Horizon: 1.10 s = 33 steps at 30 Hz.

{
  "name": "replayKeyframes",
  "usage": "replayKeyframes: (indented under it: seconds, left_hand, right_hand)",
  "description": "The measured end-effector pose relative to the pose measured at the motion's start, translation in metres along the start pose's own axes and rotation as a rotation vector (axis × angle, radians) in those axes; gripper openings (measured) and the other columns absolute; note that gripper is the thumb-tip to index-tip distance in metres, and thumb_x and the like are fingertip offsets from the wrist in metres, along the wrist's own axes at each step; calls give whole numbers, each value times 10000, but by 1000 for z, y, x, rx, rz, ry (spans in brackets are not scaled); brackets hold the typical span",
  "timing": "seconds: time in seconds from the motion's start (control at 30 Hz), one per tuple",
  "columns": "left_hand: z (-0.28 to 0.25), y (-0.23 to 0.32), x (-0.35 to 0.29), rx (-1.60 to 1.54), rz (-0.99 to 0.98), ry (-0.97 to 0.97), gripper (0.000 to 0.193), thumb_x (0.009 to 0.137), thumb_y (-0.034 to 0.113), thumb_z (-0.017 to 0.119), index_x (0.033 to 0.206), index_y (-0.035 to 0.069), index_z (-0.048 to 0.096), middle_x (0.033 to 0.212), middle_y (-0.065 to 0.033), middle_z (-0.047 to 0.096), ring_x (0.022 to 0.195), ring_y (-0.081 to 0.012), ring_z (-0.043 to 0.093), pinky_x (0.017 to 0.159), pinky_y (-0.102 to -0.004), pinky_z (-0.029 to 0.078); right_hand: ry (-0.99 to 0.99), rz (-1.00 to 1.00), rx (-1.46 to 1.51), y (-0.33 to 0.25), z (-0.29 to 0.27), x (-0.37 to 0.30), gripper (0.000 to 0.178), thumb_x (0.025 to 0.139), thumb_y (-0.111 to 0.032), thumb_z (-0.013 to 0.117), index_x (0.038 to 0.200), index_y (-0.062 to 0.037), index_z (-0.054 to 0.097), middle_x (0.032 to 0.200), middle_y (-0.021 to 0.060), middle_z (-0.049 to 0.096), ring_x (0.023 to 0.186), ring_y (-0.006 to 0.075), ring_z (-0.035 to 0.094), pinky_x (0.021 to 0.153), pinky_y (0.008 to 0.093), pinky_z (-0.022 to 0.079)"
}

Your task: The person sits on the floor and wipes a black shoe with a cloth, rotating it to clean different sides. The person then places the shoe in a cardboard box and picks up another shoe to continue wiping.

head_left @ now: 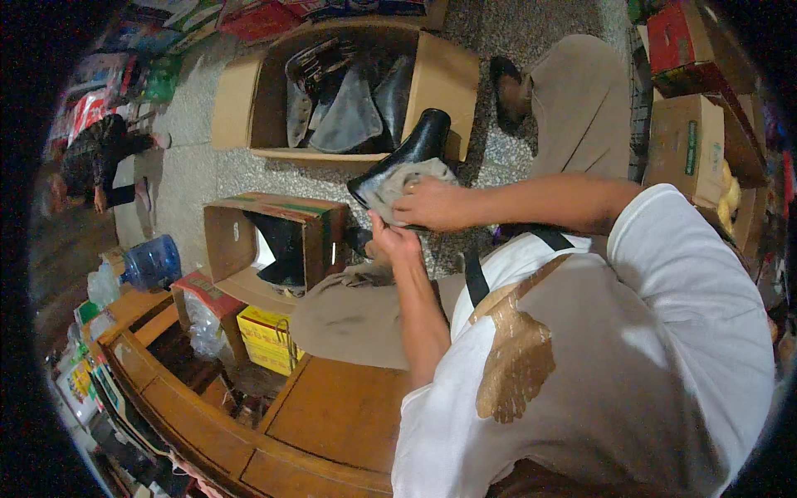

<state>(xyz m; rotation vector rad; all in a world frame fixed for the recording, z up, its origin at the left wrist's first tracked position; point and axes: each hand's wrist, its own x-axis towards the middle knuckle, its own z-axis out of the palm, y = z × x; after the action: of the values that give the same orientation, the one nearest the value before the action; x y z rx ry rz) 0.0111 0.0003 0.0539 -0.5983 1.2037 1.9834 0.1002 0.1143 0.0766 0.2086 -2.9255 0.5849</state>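
Observation:
A shiny black leather boot (426, 135) is held tilted in front of me, its dark end pointing up and away. My left hand (393, 241) grips it from the near side, fingers partly hidden under the boot and cloth. Bunched against the boot's surface is a grey-beige cloth (404, 184), with my right hand (437, 204) closed over it and pressing it on the leather. Just beyond, an open cardboard box (232, 108) holds several dull black leather boots (353, 116). A smaller box (324, 217) to the left, lying open, has black leather footwear (282, 249) inside.
I sit on a brown wooden bench (332, 407). Beside my left leg are a yellow box (267, 339) and a red carton with clear plastic (207, 319). A blue water jug (154, 261) stands farther left. Stacked cartons (685, 145) line the right. Another person (100, 158) is at far left.

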Motion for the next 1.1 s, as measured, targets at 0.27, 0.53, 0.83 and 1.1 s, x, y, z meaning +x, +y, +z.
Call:
replayKeyframes:
  seconds: [0.27, 0.53, 0.83, 1.1]
  left_hand:
    - [2, 0, 14, -124, -56, -36, 513, 1032, 423, 314, 1373, 64, 447, 1402, -145, 476, 1285, -330, 448, 1087, -521, 351]
    - [-2, -2, 14, -93, 40, 91, 567, 996, 447, 424, 1372, 23, 452, 1395, -163, 477, 1248, -330, 483, 1060, -513, 399]
    - [5, 13, 9, -144, 178, 248, 532, 983, 357, 511, 1251, -103, 505, 1285, -207, 549, 1102, -365, 593, 903, -524, 536]
    - [3, 9, 10, -187, 88, 180, 502, 997, 432, 434, 1316, 52, 511, 1354, -108, 531, 1203, -300, 522, 1058, -477, 383]
  right_hand:
    - [-295, 483, -68, 108, -60, -53, 242, 748, -153, 639, 975, -81, 682, 880, 172, 678, 850, 369, 672, 696, 480, 546]
    - [295, 679, 1712, 92, -90, 27, 389, 795, -214, 645, 1155, -66, 638, 983, 62, 681, 922, 179, 635, 823, 372, 511]
    - [72, 371, 274, 34, -10, 37, 654, 776, -523, 672, 1263, -95, 591, 1440, 185, 398, 1305, 369, 409, 968, 502, 441]
    - [-5, 274, -115, 46, 5, 48, 421, 776, -414, 677, 1036, -86, 629, 1199, 130, 572, 1120, 311, 554, 783, 461, 486]
